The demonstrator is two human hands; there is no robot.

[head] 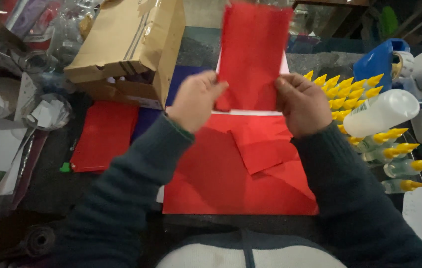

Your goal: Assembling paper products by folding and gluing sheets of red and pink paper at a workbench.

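Both hands hold up one red paper sheet [251, 52] by its lower corners, so it stands upright in front of me. My left hand [197, 99] pinches the lower left corner and my right hand [301, 103] pinches the lower right corner. Under the hands lie larger red sheets [221, 183] spread on the table, with a smaller red piece [260, 146] on top. A white sheet edge [248, 113] shows just below the held paper.
A torn cardboard box [131, 47] stands at the back left. Another red stack [104, 136] lies left of it. Several glue bottles with yellow caps [355, 94] crowd the right side, beside a large white bottle [382, 113] and a blue container [379, 62].
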